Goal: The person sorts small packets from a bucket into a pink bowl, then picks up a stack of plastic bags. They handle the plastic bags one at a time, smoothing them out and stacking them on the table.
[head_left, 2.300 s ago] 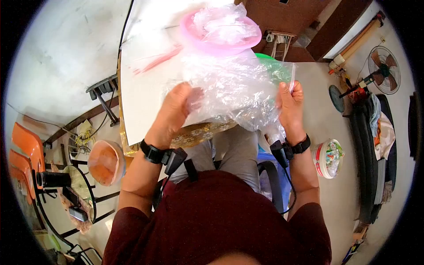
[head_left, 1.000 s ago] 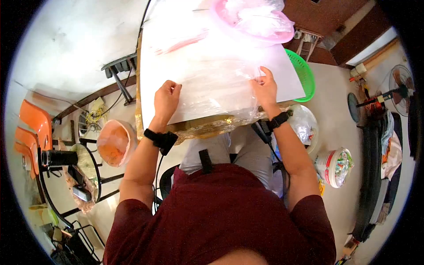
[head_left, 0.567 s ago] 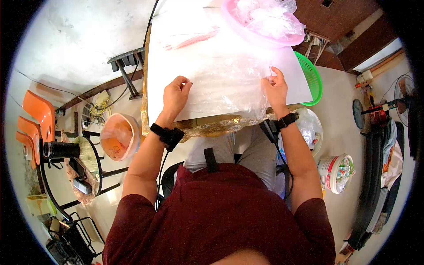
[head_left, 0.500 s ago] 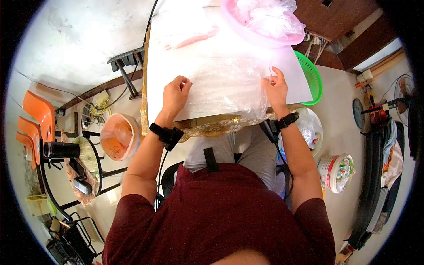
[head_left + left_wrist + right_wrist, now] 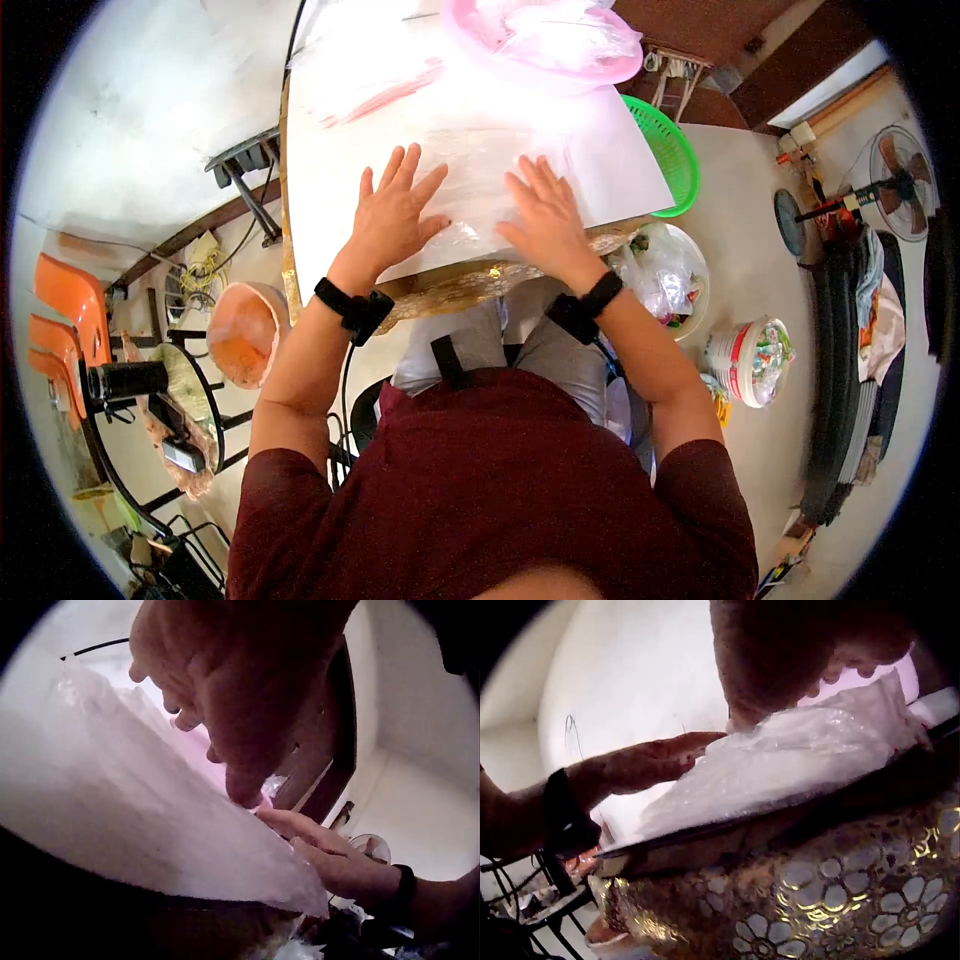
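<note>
A clear plastic bag (image 5: pixel 475 185) lies spread on the white board (image 5: pixel 600 180) at the table's front. My left hand (image 5: pixel 395 218) rests on the bag's left part, fingers straight and fanned out. On its right part my right hand (image 5: pixel 548 222) lies palm down, also with straight fingers. The left wrist view shows the crinkled plastic bag (image 5: pixel 157 825) under both hands, thumbs pointing toward each other. In the right wrist view the bag (image 5: pixel 780 761) reaches the board's front edge.
Behind the hands stands a pink basin (image 5: pixel 612 72) heaped with clear plastic bags (image 5: pixel 560 35). A green basket (image 5: pixel 672 160) is beside the board's right edge. A gold flowered tablecloth (image 5: pixel 450 296) hangs in front. Two filled white buckets, one a red-banded bucket (image 5: pixel 728 362), stand right.
Both hands pinched and lifted the bag, spread it onto the board, then let go. Now their fingers have straightened and lie flat on it. The view has shifted slightly.
</note>
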Demonstrator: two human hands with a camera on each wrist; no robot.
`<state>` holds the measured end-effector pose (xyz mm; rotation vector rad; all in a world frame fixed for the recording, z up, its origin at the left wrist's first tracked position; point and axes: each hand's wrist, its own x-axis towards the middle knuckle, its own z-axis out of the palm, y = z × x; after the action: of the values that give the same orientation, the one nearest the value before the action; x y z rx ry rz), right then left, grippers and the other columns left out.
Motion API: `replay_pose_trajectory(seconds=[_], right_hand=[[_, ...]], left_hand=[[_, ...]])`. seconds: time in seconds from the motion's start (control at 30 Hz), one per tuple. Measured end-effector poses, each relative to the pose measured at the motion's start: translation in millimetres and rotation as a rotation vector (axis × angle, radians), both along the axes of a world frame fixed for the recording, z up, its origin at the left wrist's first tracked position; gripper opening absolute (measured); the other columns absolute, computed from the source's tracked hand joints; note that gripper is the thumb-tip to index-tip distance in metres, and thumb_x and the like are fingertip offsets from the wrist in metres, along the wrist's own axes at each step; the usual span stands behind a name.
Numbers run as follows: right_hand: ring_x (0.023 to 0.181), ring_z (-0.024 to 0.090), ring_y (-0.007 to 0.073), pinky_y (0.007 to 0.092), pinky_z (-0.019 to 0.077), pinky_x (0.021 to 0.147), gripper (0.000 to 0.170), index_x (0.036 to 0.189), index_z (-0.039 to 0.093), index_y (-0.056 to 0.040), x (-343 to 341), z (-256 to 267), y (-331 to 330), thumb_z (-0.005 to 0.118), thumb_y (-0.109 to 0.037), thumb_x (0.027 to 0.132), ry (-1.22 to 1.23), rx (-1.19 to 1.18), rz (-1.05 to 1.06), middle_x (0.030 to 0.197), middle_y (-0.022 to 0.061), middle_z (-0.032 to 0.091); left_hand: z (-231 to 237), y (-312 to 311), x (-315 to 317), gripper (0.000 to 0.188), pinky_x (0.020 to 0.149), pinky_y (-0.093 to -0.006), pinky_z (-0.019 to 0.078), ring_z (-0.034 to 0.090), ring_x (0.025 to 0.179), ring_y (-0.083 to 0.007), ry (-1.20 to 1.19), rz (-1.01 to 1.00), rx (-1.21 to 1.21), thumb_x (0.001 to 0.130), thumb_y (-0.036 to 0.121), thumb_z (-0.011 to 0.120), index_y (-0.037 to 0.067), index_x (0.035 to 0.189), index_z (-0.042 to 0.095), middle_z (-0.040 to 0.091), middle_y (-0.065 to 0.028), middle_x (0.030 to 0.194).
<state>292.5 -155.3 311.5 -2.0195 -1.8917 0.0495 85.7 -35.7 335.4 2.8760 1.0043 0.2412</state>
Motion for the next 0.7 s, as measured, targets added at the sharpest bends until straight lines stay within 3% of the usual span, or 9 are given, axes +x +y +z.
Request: replay_pose_trajectory(seconds=[0.07,0.1,0.2,0.4,0.47,0.6,0.63,0.7], right_hand=[[0.139,0.012,0.0339,0.052,0.013,0.11,0.073,0.137,0.037,-0.0069,0.1,-6.5,-2.9,0.06,-0.046,0.08,0.03,-0.114,-0.008,0.148,0.02,0.019],[0.139,0.012,0.0325,0.052,0.0121,0.11,0.078,0.139,0.035,-0.0097,4.5,-12.9,-4.9,0.06,-0.051,0.077,-0.002,-0.128,-0.02,0.149,0.0177,0.019],[0.139,0.012,0.0319,0.0525,0.0109,0.11,0.081,0.139,0.035,-0.0102,17.1,-21.1,-7.8,0.058,-0.057,0.076,-0.005,-0.206,-0.023,0.149,0.0167,0.019],[0.139,0.015,0.0293,0.0517,0.0132,0.109,0.073,0.137,0.037,-0.0085,26.8,-19.7,-15.3,0.058,-0.048,0.078,0.005,-0.189,0.017,0.147,0.0164,0.023],[0.133,0.027,0.0317,0.0492,0.0231,0.106,0.056,0.123,0.051,-0.0052,35.2,-15.7,-33.0,0.062,-0.038,0.08,0.099,-0.005,-0.011,0.141,0.0164,0.035],[0.108,0.051,0.0323,0.0421,0.0413,0.093,0.031,0.097,0.062,-0.0039,77.5,-16.0,-83.8,0.065,-0.026,0.077,0.228,0.33,-0.144,0.11,0.0136,0.056],[0.098,0.055,0.0308,0.039,0.0448,0.087,0.024,0.091,0.062,-0.0038,97.5,-32.4,-95.5,0.065,-0.023,0.077,0.099,0.467,-0.195,0.1,0.0117,0.06],[0.096,0.056,0.0321,0.0405,0.045,0.086,0.02,0.091,0.063,-0.0039,130.1,-39.9,-128.8,0.064,-0.017,0.076,0.164,0.374,-0.444,0.096,0.0158,0.06]], left_hand=[[-11.6,0.4,4.4,0.069,0.108,-0.0551,0.0171,0.016,0.138,-0.031,0.083,0.021,-0.022,0.079,0.046,0.062,0.021,0.139,0.037,0.021,-0.0152,0.148],[-17.4,4.2,5.9,0.081,0.109,-0.0545,0.0114,0.012,0.139,-0.0314,0.14,0.058,-0.101,0.074,0.056,0.061,0.021,0.142,0.032,0.017,-0.016,0.15],[-28.0,7.7,7.9,0.086,0.109,-0.0543,0.0088,0.01,0.14,-0.0312,0.166,0.091,-0.172,0.072,0.057,0.062,0.019,0.142,0.03,0.015,-0.0163,0.15],[-36.1,9.1,7.1,0.086,0.108,-0.0574,0.0071,0.008,0.14,-0.0344,0.197,0.052,-0.129,0.075,0.056,0.058,0.013,0.143,0.028,0.012,-0.0188,0.15],[-35.0,7.0,8.3,0.086,0.107,-0.0584,0.0076,0.008,0.14,-0.0343,0.223,0.038,-0.127,0.076,0.054,0.059,0.012,0.143,0.026,0.012,-0.0181,0.151],[-35.8,6.1,9.9,0.083,0.106,-0.0591,0.0098,0.009,0.14,-0.0339,0.231,0.044,-0.093,0.077,0.048,0.06,0.012,0.144,0.025,0.012,-0.0164,0.151],[-39.3,8.1,8.6,0.083,0.106,-0.0592,0.01,0.009,0.14,-0.0332,0.237,0.041,-0.071,0.077,0.048,0.06,0.013,0.144,0.025,0.012,-0.0163,0.151],[-38.9,7.8,8.8,0.083,0.106,-0.0591,0.01,0.009,0.14,-0.033,0.24,0.042,-0.073,0.077,0.048,0.06,0.014,0.144,0.025,0.012,-0.0163,0.151]])
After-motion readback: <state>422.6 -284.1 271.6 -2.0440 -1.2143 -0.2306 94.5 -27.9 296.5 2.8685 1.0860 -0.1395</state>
